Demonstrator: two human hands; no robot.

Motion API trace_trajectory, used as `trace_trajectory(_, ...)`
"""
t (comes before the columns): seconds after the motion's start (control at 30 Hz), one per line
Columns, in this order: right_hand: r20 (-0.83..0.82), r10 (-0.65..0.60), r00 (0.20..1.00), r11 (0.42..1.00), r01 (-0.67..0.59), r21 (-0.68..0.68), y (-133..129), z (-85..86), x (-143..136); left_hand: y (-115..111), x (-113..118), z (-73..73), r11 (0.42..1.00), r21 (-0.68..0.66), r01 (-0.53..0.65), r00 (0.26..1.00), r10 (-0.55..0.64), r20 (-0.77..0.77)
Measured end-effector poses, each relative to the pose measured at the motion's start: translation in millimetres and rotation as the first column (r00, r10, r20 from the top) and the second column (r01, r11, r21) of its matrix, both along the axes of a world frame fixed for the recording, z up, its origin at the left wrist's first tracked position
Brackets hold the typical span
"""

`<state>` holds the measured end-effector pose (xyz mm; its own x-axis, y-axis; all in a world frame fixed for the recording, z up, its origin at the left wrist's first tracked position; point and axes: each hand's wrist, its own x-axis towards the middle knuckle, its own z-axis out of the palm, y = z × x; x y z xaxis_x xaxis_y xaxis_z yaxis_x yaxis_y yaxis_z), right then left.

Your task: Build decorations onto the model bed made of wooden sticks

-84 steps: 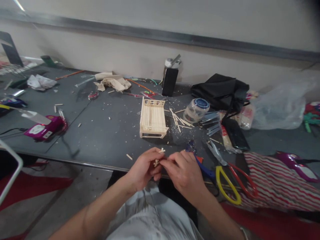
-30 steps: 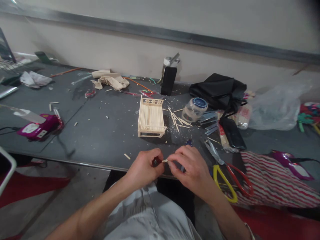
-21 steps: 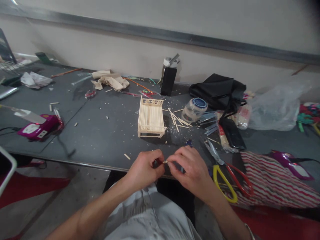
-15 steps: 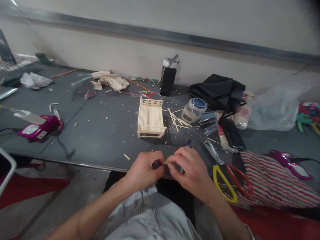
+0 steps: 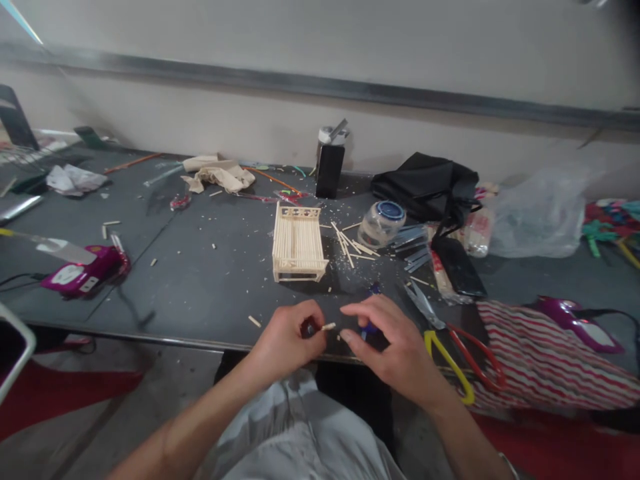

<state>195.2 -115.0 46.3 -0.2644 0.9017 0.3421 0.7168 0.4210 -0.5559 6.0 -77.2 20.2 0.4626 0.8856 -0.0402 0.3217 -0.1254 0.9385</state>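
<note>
Between the thumb and index finger of my left hand [image 5: 290,337] is a short piece of pale wooden stick [image 5: 329,327], its end poking out to the right. My right hand [image 5: 390,340] is open, thumb and fingers apart, just right of that piece. Under its fingers lies a dark blue object [image 5: 370,328], mostly hidden. A tiny pale bit [image 5: 339,338] shows by the right thumb. Beyond my hands stands a miniature bed made of thin sticks [image 5: 299,243]. Loose sticks [image 5: 350,245] lie to its right.
Right of my right hand lie scissors with yellow and red handles [image 5: 425,303] on a striped cloth [image 5: 540,353]. A clear jar [image 5: 380,227], a black phone [image 5: 457,267] and a black bag [image 5: 425,183] sit behind. A purple glue gun [image 5: 87,270] is at left.
My right thumb and fingers have come off the small stick piece and spread apart, moving slightly right. My left hand keeps its pinch on the piece. The view has shifted a little.
</note>
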Motion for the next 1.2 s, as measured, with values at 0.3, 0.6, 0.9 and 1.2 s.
trace_trajectory(0.3,-0.345,-0.155,0.926,0.973,0.083,-0.215,-3,-9.7,-7,10,11,11.1,0.902,-0.428,0.053,0.981,0.034,0.193)
trace_trajectory(0.6,-0.497,-0.343,0.797,0.907,0.144,-0.396,-7,-7.9,-6,5,17,12.1,0.844,-0.514,0.15,0.927,0.06,0.37)
trace_trajectory(0.9,-0.541,-0.341,0.769,0.895,0.088,-0.438,-6,-13.6,-10,3,15,11.5,0.852,-0.516,0.089,0.937,0.105,0.334)
trace_trajectory(1.2,-0.485,-0.238,0.842,0.941,0.076,-0.329,1,-10.9,-20,3,5,7.5,0.893,-0.447,0.048,0.962,0.079,0.26)
